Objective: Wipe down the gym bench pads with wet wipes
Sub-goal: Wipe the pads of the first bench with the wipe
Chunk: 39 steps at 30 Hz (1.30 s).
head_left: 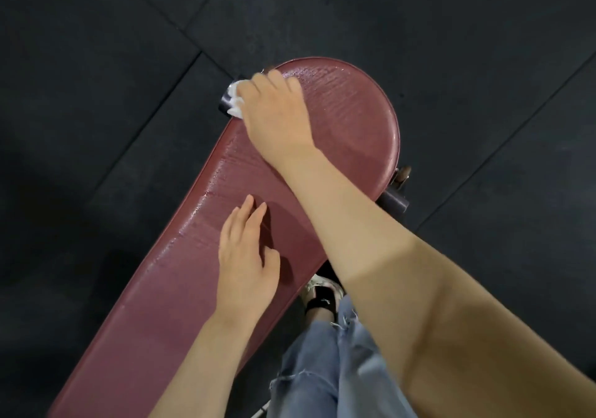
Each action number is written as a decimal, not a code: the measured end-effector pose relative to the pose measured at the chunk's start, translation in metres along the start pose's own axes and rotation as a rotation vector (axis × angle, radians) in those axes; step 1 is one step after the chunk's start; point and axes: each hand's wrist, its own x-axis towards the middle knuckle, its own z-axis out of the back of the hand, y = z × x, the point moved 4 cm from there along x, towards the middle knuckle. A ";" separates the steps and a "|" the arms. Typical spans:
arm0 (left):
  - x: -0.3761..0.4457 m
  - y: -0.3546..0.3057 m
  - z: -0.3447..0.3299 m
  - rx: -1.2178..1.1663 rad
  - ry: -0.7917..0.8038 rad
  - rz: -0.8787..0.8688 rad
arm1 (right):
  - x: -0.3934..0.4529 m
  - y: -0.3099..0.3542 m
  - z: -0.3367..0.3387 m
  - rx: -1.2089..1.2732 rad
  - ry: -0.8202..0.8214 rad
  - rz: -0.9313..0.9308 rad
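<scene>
Item: denim trouser leg [325, 363], nearest the camera, being seen at 6 o'clock in the frame; a sandalled foot [321, 292] is being shown just beyond it, beside the pad's near edge.

Item: left hand [246, 266]. It is being laid flat on the bench pad [180, 275], fingers straight and close together, pointing toward 12 o'clock; nothing is being gripped. Judged to be steadying the body or the pad.

Item: bench pad, dark red, ribbed. Its long axis is being run from 7 o'clock, near, to 1 o'clock, far, where it is being widened into a rounded end. A wet sheen is being shown across the rounded end and the stretch ahead of the left hand.

Item: right hand [274, 108], the farther of the two, being reached across at 11 o'clock from the left hand. Its fingers are being curled down over a bunched white wet wipe [234, 101], which is being pressed at the pad's left edge, where the neck meets the rounded end. A dark frame tube [224, 103] is being partly covered by the wipe.

Judgement: the unglossed length of pad is lying at 7 o'clock from the wipe, so the next stroke is being expected along the long axis, toward the body, with the right hand already placed for it.

Item: black rubber floor tiles [96, 63], farthest, being seen all around.
</scene>
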 end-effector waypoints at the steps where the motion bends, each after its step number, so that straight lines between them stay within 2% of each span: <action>1: -0.001 -0.001 0.000 -0.013 0.005 0.012 | -0.011 -0.016 0.005 -0.030 -0.012 -0.056; 3: -0.003 -0.008 0.000 -0.044 0.020 0.024 | -0.060 -0.061 0.018 -0.067 -0.042 -0.233; 6: -0.003 -0.020 -0.005 0.020 0.041 0.012 | -0.146 -0.108 0.042 0.013 -0.049 -0.512; 9: -0.002 -0.023 -0.007 0.058 0.045 0.016 | -0.130 -0.101 0.034 0.031 -0.074 -0.657; 12: -0.003 -0.023 -0.007 0.039 0.038 0.014 | -0.043 -0.059 0.021 0.053 -0.136 -0.506; 14: -0.002 -0.021 -0.007 0.051 0.038 0.016 | 0.003 -0.029 0.004 0.054 -0.054 -0.277; 16: -0.001 -0.019 -0.008 0.055 0.043 0.014 | 0.012 -0.035 0.004 -0.035 0.022 -0.133; 18: -0.003 -0.018 -0.007 0.034 0.037 0.009 | -0.017 -0.069 0.014 -0.134 -0.024 -0.194; 20: -0.003 -0.020 -0.006 0.007 0.033 0.012 | -0.069 -0.112 0.033 -0.114 -0.153 -0.418; 22: -0.002 -0.022 -0.007 -0.009 0.029 0.017 | -0.113 -0.135 0.039 -0.004 -0.130 -0.654; 24: -0.001 -0.022 -0.008 -0.005 0.023 0.015 | -0.106 -0.132 0.031 0.008 -0.167 -0.767; 26: -0.002 -0.020 -0.008 -0.006 0.012 0.012 | -0.058 -0.111 0.019 -0.056 -0.185 -0.674; 28: -0.001 -0.017 -0.008 0.001 0.008 0.005 | -0.001 -0.088 -0.009 -0.073 0.025 -0.467; 30: 0.000 -0.013 -0.008 0.017 0.010 -0.018 | 0.039 -0.073 -0.036 -0.044 0.220 -0.359; 31: 0.000 -0.012 -0.009 0.023 0.013 -0.028 | 0.048 -0.068 -0.035 -0.027 0.218 -0.329; 33: 0.001 -0.009 -0.007 0.013 0.017 -0.028 | 0.046 -0.064 -0.013 -0.060 0.103 -0.253; 35: 0.002 -0.010 -0.005 0.003 0.019 -0.018 | 0.027 -0.077 0.010 -0.080 0.007 -0.291; 39: 0.002 -0.012 0.000 0.035 0.033 -0.029 | -0.030 -0.128 0.028 0.043 -0.013 -0.623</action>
